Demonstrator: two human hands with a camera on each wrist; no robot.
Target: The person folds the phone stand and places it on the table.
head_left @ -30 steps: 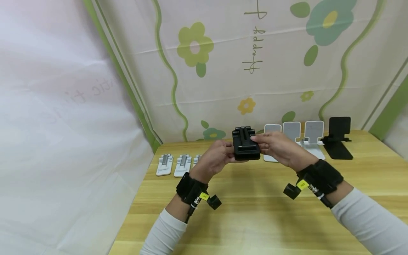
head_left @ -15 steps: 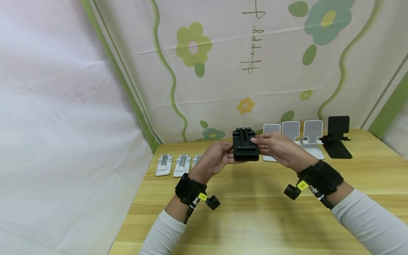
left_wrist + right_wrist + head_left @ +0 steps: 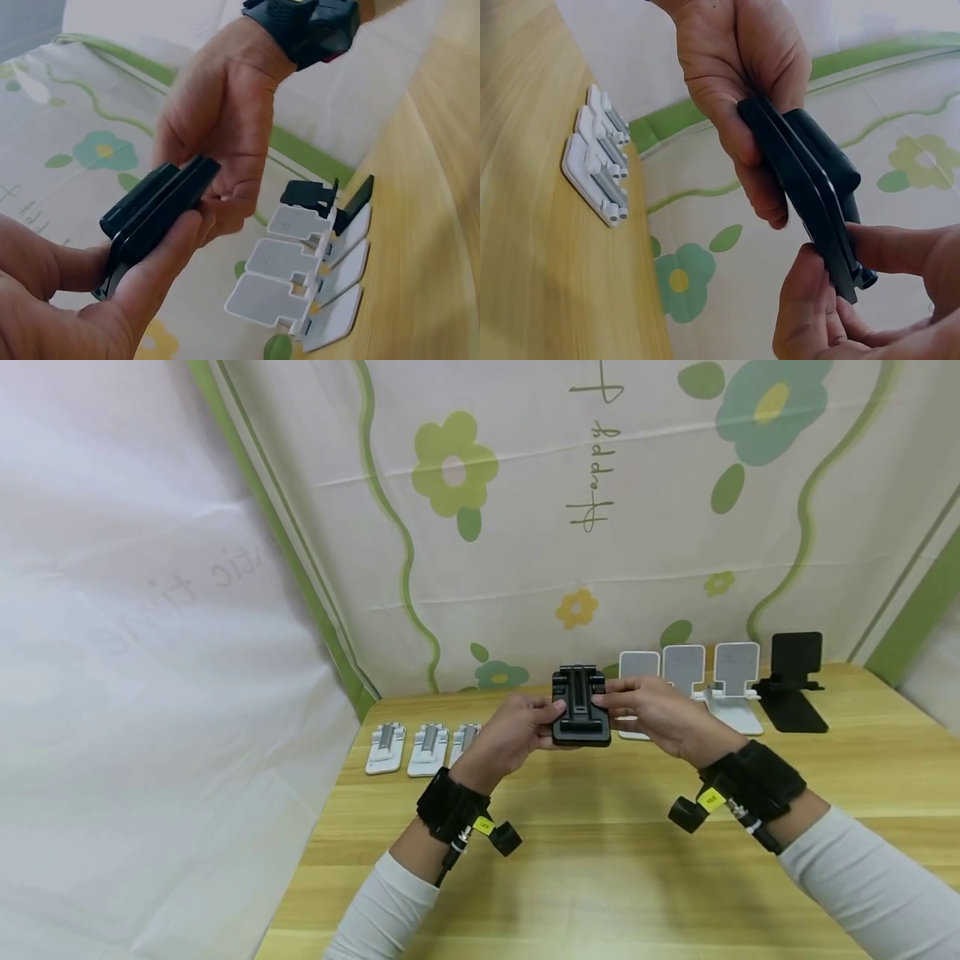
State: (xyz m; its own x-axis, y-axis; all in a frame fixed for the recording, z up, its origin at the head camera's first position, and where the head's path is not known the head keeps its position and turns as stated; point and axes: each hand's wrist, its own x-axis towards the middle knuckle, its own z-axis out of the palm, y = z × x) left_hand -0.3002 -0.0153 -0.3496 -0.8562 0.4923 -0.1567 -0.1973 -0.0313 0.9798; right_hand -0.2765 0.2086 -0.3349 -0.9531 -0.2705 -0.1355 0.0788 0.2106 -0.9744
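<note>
A folded black phone stand (image 3: 581,714) is held above the wooden table, its hinged end away from me. My left hand (image 3: 510,733) grips its left side, thumb on top and fingers beneath, as the left wrist view also shows. On the other side my right hand (image 3: 660,714) pinches the edge near the hinge between thumb and fingers. Seen edge-on in the right wrist view, the black stand (image 3: 802,180) has its flat plates lying close together, with both hands on it.
Folded white phone stands (image 3: 429,747) lie in a row on the table (image 3: 570,877) at left, one partly behind my left hand. At right, unfolded white stands (image 3: 737,668) and an unfolded black stand (image 3: 797,681) stand before a flowered curtain (image 3: 510,552).
The black phone stand has dropped slightly and tipped to show more of its upper face. My left thumb has come over onto its top; the right hand has lowered a little with it.
</note>
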